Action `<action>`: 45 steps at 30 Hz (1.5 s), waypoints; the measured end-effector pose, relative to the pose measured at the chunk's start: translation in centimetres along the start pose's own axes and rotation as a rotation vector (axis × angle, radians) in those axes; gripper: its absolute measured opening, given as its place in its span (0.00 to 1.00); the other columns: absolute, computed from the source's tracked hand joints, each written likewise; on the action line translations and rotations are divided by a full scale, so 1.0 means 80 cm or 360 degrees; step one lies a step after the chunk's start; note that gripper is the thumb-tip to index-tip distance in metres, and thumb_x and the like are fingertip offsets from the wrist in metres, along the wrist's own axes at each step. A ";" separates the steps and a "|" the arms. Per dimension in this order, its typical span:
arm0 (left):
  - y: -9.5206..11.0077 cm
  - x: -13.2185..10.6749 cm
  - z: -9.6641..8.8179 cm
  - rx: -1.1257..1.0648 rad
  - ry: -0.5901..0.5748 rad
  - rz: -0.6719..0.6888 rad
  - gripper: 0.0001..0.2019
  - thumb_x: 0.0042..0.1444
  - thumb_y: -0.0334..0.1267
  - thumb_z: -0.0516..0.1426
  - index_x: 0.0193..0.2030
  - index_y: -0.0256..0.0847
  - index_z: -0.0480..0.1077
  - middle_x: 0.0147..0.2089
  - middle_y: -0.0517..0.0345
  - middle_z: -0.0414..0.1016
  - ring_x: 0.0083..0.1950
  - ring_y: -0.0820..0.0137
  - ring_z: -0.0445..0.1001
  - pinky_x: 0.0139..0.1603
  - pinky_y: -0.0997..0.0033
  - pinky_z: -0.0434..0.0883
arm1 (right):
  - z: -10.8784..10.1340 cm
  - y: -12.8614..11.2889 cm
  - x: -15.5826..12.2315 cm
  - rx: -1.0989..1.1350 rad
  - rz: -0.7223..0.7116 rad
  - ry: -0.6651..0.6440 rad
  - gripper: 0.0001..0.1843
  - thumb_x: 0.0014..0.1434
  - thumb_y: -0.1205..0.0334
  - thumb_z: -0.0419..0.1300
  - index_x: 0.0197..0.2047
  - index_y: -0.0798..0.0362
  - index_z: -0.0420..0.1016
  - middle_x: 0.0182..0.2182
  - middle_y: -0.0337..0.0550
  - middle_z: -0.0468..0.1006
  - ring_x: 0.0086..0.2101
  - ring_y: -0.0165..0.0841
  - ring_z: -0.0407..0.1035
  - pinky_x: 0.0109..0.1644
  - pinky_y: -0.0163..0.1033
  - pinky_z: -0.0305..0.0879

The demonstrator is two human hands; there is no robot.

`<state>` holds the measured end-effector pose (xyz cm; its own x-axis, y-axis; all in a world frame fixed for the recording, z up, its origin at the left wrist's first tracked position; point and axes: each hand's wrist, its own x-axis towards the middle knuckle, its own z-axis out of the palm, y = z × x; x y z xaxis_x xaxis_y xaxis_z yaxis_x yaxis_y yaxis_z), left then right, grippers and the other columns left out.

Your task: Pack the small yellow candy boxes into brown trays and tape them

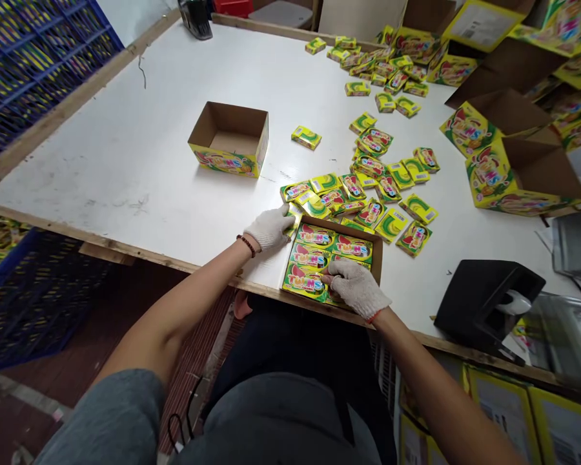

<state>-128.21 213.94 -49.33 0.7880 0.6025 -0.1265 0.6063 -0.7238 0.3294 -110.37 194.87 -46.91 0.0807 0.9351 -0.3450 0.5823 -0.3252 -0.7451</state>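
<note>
A shallow cardboard box [376, 253] lies at the table's near edge, packed with yellow-green candy packets [314, 235]. My left hand [270, 227], in a white glove, rests against the box's left side with curled fingers touching a packet at its corner. My right hand [354, 285], also gloved, lies on the packets inside the box, its fingertips pinched on the edge of a packet [304, 282]. Just beyond the box lies a loose pile of packets [368, 187].
An open, empty printed carton [230, 139] stands mid-table. More packets [382, 71] and open cartons [518, 168] crowd the far right. A black tape dispenser [487, 307] sits near right. Blue crates [33, 51] stand at left. The white table [126, 148] has a wooden rim.
</note>
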 end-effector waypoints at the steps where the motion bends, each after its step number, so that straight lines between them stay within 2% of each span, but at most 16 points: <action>1: 0.003 -0.006 0.000 0.0061 0.0027 -0.0044 0.16 0.55 0.42 0.59 0.49 0.38 0.75 0.58 0.41 0.68 0.49 0.55 0.74 0.50 0.56 0.69 | 0.000 -0.001 0.000 -0.0023 -0.0007 0.0014 0.11 0.56 0.56 0.58 0.25 0.52 0.72 0.29 0.40 0.71 0.29 0.31 0.66 0.30 0.35 0.60; 4: 0.005 -0.022 0.003 0.0126 0.0144 -0.0259 0.16 0.55 0.45 0.59 0.46 0.36 0.75 0.55 0.40 0.69 0.46 0.58 0.74 0.45 0.58 0.69 | -0.002 -0.003 -0.002 0.0003 0.0013 0.0028 0.11 0.56 0.57 0.57 0.25 0.51 0.73 0.25 0.39 0.71 0.28 0.32 0.66 0.31 0.36 0.61; 6: 0.001 -0.031 0.004 -0.0058 0.0299 -0.0450 0.14 0.55 0.41 0.59 0.44 0.35 0.74 0.50 0.42 0.72 0.45 0.61 0.73 0.44 0.62 0.69 | -0.009 -0.004 -0.003 0.0072 0.0045 0.0082 0.09 0.56 0.57 0.56 0.30 0.51 0.75 0.23 0.38 0.71 0.27 0.33 0.67 0.32 0.37 0.63; 10: 0.006 -0.056 -0.019 -0.1003 0.0719 -0.0705 0.15 0.55 0.42 0.56 0.44 0.33 0.74 0.38 0.50 0.75 0.36 0.67 0.71 0.40 0.65 0.71 | -0.032 -0.016 -0.007 -0.0006 -0.0148 0.0481 0.12 0.56 0.57 0.59 0.41 0.52 0.78 0.36 0.45 0.78 0.37 0.39 0.72 0.43 0.45 0.68; 13: 0.039 -0.077 -0.053 -0.1751 0.0577 -0.0518 0.17 0.55 0.44 0.54 0.43 0.34 0.74 0.33 0.54 0.74 0.30 0.71 0.71 0.31 0.68 0.70 | -0.047 -0.043 -0.007 0.0101 -0.0300 0.0527 0.27 0.58 0.54 0.59 0.59 0.53 0.71 0.36 0.44 0.77 0.30 0.36 0.69 0.38 0.45 0.69; 15: 0.069 -0.083 -0.071 -0.1886 0.0349 -0.0336 0.16 0.55 0.47 0.55 0.37 0.34 0.75 0.30 0.56 0.73 0.28 0.72 0.70 0.28 0.71 0.68 | -0.052 -0.063 -0.003 0.0208 -0.0435 0.0444 0.31 0.57 0.54 0.60 0.64 0.51 0.66 0.35 0.42 0.77 0.28 0.35 0.68 0.35 0.43 0.68; 17: 0.092 -0.079 -0.078 -0.1838 0.0253 -0.0197 0.18 0.57 0.50 0.55 0.32 0.35 0.75 0.29 0.56 0.74 0.29 0.72 0.70 0.30 0.72 0.68 | -0.054 -0.074 0.003 0.0193 -0.0544 0.0414 0.24 0.56 0.55 0.59 0.56 0.50 0.73 0.37 0.42 0.77 0.34 0.37 0.70 0.39 0.43 0.69; 19: 0.095 -0.066 -0.074 -0.1733 0.0379 -0.0199 0.23 0.63 0.52 0.50 0.33 0.35 0.75 0.33 0.53 0.77 0.33 0.71 0.72 0.33 0.71 0.70 | -0.055 -0.073 0.010 0.0097 -0.0470 0.0440 0.15 0.56 0.55 0.58 0.46 0.51 0.76 0.37 0.42 0.78 0.37 0.38 0.71 0.42 0.43 0.68; 22: 0.065 -0.036 -0.056 -0.1268 0.0713 -0.0363 0.21 0.67 0.49 0.47 0.40 0.36 0.75 0.40 0.50 0.78 0.40 0.67 0.74 0.41 0.66 0.72 | -0.053 -0.051 0.020 0.0011 -0.0106 0.0390 0.15 0.56 0.54 0.59 0.44 0.52 0.76 0.29 0.39 0.75 0.30 0.36 0.69 0.36 0.40 0.66; 24: 0.034 -0.015 -0.042 -0.0831 0.0785 -0.0395 0.13 0.64 0.42 0.53 0.45 0.36 0.74 0.46 0.48 0.78 0.47 0.64 0.73 0.50 0.63 0.71 | -0.046 -0.034 0.028 -0.0015 0.0061 0.0298 0.15 0.55 0.55 0.59 0.43 0.52 0.76 0.26 0.39 0.73 0.29 0.35 0.68 0.35 0.39 0.64; 28: -0.003 0.027 -0.023 -0.0346 0.0562 -0.0215 0.18 0.57 0.34 0.57 0.55 0.34 0.71 0.57 0.44 0.72 0.56 0.59 0.70 0.59 0.62 0.67 | -0.023 -0.019 0.041 -0.0085 0.0016 0.0261 0.13 0.56 0.55 0.60 0.41 0.52 0.79 0.31 0.42 0.75 0.36 0.37 0.69 0.42 0.40 0.65; 33: 0.001 0.075 -0.020 0.0072 0.0281 -0.0036 0.31 0.53 0.44 0.63 0.63 0.35 0.67 0.63 0.37 0.65 0.61 0.51 0.67 0.58 0.57 0.65 | 0.000 -0.018 0.048 -0.0352 -0.0219 0.0391 0.10 0.59 0.58 0.60 0.34 0.54 0.81 0.35 0.46 0.69 0.38 0.37 0.66 0.44 0.40 0.65; 37: 0.002 0.095 -0.022 0.0216 0.0085 0.0032 0.25 0.56 0.50 0.60 0.56 0.36 0.71 0.53 0.41 0.74 0.54 0.53 0.73 0.52 0.58 0.67 | 0.001 -0.014 0.050 -0.0386 -0.0253 0.0337 0.11 0.61 0.60 0.59 0.38 0.54 0.81 0.36 0.46 0.69 0.39 0.37 0.67 0.45 0.40 0.66; 40: 0.001 0.099 -0.022 0.0388 0.0133 0.0119 0.19 0.57 0.44 0.60 0.53 0.36 0.73 0.59 0.41 0.72 0.58 0.51 0.71 0.54 0.56 0.66 | -0.004 -0.009 0.052 -0.0305 -0.0272 0.0333 0.12 0.60 0.60 0.59 0.42 0.54 0.80 0.38 0.47 0.72 0.41 0.38 0.68 0.48 0.43 0.67; 42: 0.004 0.100 -0.024 0.0480 0.0154 0.0267 0.18 0.57 0.40 0.60 0.52 0.34 0.74 0.64 0.39 0.67 0.62 0.50 0.67 0.59 0.54 0.64 | -0.009 -0.008 0.051 -0.0153 -0.0219 0.0326 0.13 0.59 0.60 0.57 0.44 0.53 0.79 0.38 0.47 0.73 0.40 0.38 0.69 0.48 0.44 0.69; 45: 0.008 0.107 -0.032 0.0445 0.0028 0.0360 0.20 0.55 0.34 0.60 0.56 0.34 0.71 0.62 0.38 0.70 0.59 0.53 0.71 0.57 0.57 0.66 | -0.015 -0.010 0.044 0.0256 0.0108 0.0217 0.17 0.60 0.58 0.53 0.50 0.52 0.74 0.29 0.40 0.72 0.28 0.34 0.69 0.35 0.41 0.72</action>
<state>-121.31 219.47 -47.83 0.9050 0.4207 -0.0625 0.4247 -0.9020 0.0781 -109.59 198.61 -46.84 0.2306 0.9172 -0.3250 0.4361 -0.3960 -0.8081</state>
